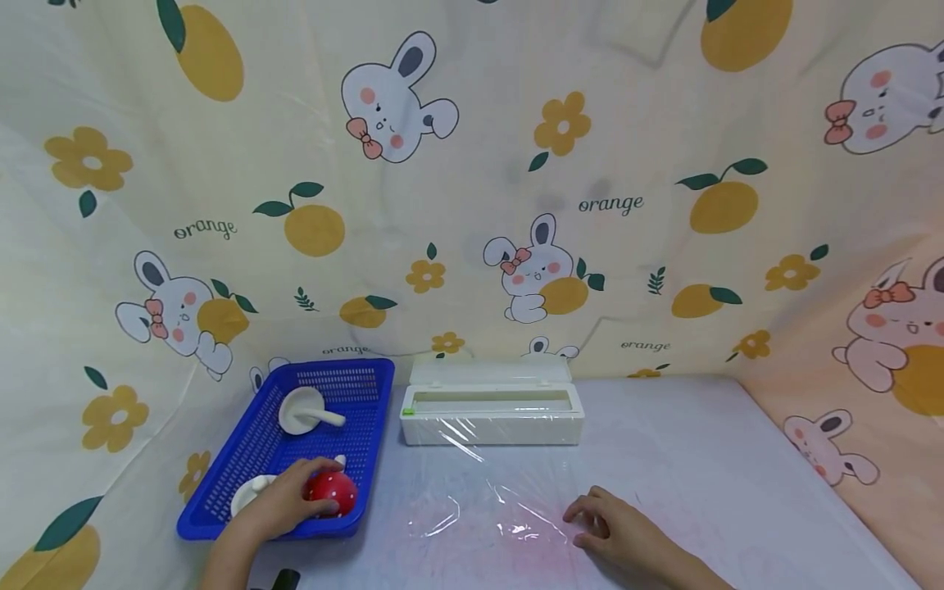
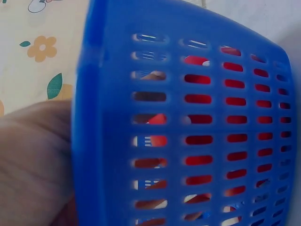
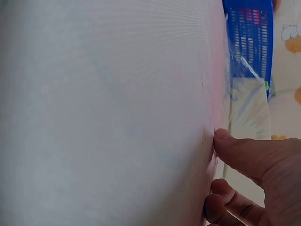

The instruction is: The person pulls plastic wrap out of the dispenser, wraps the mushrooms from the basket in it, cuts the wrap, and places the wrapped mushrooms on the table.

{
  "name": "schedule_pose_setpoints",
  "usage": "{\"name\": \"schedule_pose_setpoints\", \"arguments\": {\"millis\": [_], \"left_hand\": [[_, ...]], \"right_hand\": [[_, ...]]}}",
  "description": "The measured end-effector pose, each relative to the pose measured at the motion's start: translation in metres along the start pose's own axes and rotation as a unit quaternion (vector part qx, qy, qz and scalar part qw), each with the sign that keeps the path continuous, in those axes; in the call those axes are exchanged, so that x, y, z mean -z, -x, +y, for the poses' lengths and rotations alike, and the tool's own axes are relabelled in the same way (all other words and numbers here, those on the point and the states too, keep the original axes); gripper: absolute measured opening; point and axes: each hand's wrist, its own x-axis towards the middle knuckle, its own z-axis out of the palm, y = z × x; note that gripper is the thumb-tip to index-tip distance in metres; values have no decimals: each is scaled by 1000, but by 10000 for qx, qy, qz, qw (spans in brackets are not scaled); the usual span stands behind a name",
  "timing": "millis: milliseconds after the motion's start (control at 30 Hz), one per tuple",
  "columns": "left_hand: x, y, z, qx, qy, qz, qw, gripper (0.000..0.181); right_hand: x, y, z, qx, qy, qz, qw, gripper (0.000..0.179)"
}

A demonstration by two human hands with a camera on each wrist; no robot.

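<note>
In the head view my left hand (image 1: 283, 496) reaches into the blue plastic basket (image 1: 385, 401) and grips a red, white-dotted toy mushroom (image 1: 333, 492) with fingers and thumb around its cap. Seen from the left wrist, the basket wall hides most of this, and red shows through its slots. Clear plastic wrap (image 1: 472, 500) lies spread on the table, running out from a white cling film dispenser (image 1: 492, 429). At its right edge is my right hand (image 1: 627, 533), fingers loosely bent; the right wrist view has the thumb and fingertips (image 3: 222, 190) apart at the table surface.
Two white pieces lie in the basket: one with a stem (image 1: 301, 410) at the back, another (image 1: 249, 492) partly behind my left hand. A patterned cloth (image 1: 472, 180) hangs behind the table. A small dark object (image 1: 286, 579) shows at the bottom edge.
</note>
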Motion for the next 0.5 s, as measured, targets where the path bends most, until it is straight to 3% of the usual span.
{"name": "schedule_pose_setpoints", "arguments": {"millis": [233,500], "left_hand": [[-3,2,-1,-71,180,264,9995,59],[-1,1,2,-242,-71,799,9965,62]], "right_hand": [[0,0,0,-19,20,-24,10000,22],[-1,2,1,295,-46,99,9995,23]]}}
